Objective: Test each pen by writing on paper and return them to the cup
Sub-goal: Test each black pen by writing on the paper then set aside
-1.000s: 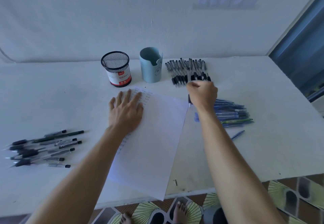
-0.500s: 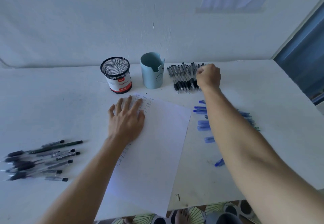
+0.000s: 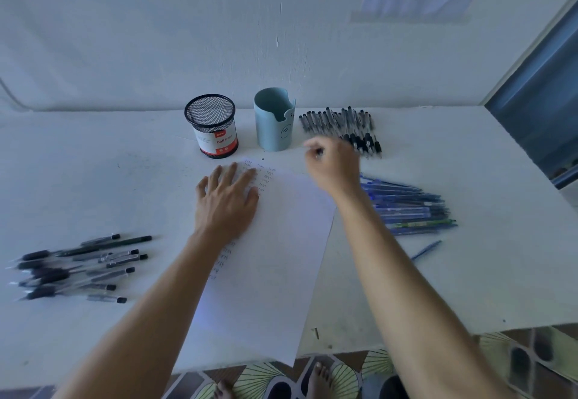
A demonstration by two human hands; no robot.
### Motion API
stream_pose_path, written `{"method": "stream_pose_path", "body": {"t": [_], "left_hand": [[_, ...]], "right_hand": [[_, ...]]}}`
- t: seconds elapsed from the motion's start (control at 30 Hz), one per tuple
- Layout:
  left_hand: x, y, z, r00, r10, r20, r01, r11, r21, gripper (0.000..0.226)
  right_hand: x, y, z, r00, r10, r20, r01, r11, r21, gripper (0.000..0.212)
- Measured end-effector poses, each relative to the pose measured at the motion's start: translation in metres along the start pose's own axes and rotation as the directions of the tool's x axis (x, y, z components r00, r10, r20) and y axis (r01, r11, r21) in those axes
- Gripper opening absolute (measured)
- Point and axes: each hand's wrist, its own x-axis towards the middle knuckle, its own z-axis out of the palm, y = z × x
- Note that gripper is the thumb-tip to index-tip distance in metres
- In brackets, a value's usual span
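A white sheet of paper (image 3: 275, 261) with small handwritten words near its top lies in the middle of the table. My left hand (image 3: 226, 201) presses flat on its upper left part, fingers spread. My right hand (image 3: 333, 164) hovers, blurred, over the paper's top right corner, fingers curled round a dark pen (image 3: 319, 152) of which only a bit shows. Behind the paper stand a black mesh cup (image 3: 212, 126) and a light blue cup (image 3: 275, 120). A row of black pens (image 3: 337, 123) lies right of the blue cup.
A heap of blue pens (image 3: 409, 208) lies right of the paper, one loose blue pen (image 3: 425, 250) nearer me. Several black pens (image 3: 78, 267) lie scattered at the left. The table's front edge (image 3: 406, 340) runs just below the paper; my bare feet show under it.
My right hand reached back to the row of black pens, then came forward and left to the paper's top right corner with a pen. My left hand stayed on the paper.
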Motion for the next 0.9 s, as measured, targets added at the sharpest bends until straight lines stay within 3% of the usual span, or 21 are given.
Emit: {"method": "stream_pose_path", "body": {"t": [0.1, 0.23, 0.37, 0.47, 0.53, 0.7, 0.8, 0.9], "left_hand": [[-0.001, -0.003, -0.004, 0.999, -0.032, 0.006, 0.033, 0.994, -0.107, 0.047], [0.001, -0.008, -0.021, 0.995, -0.058, 0.086, 0.083, 0.946, -0.313, 0.041], [-0.01, -0.021, -0.048, 0.979, -0.133, 0.151, 0.2, 0.73, -0.653, 0.028], [-0.027, -0.042, -0.057, 0.985, -0.17, -0.021, 0.148, 0.906, -0.397, 0.022], [-0.04, -0.058, -0.064, 0.98, -0.178, -0.09, 0.152, 0.959, -0.238, 0.017], [-0.076, -0.09, -0.077, 0.95, -0.312, -0.013, 0.312, 0.95, 0.017, 0.035], [-0.091, -0.102, -0.078, 0.929, -0.371, -0.007, 0.371, 0.927, 0.063, 0.038], [-0.095, -0.106, -0.075, 0.928, -0.364, -0.074, 0.367, 0.93, 0.026, 0.028]], "right_hand": [[-0.045, -0.019, 0.018, 0.965, -0.109, 0.237, 0.124, 0.991, -0.046, 0.032], [-0.092, -0.029, 0.033, 0.918, -0.128, 0.376, 0.195, 0.97, -0.145, 0.049], [-0.109, -0.022, 0.036, 0.855, -0.079, 0.512, 0.237, 0.939, -0.25, 0.064], [-0.111, -0.021, 0.035, 0.849, -0.084, 0.521, 0.256, 0.929, -0.267, 0.064], [-0.111, -0.021, 0.035, 0.853, -0.082, 0.515, 0.257, 0.926, -0.278, 0.065], [-0.113, -0.021, 0.038, 0.873, -0.093, 0.479, 0.254, 0.925, -0.282, 0.065], [-0.114, -0.022, 0.039, 0.884, -0.105, 0.456, 0.252, 0.928, -0.274, 0.065], [-0.114, -0.022, 0.039, 0.887, -0.104, 0.45, 0.247, 0.93, -0.271, 0.067]]}}
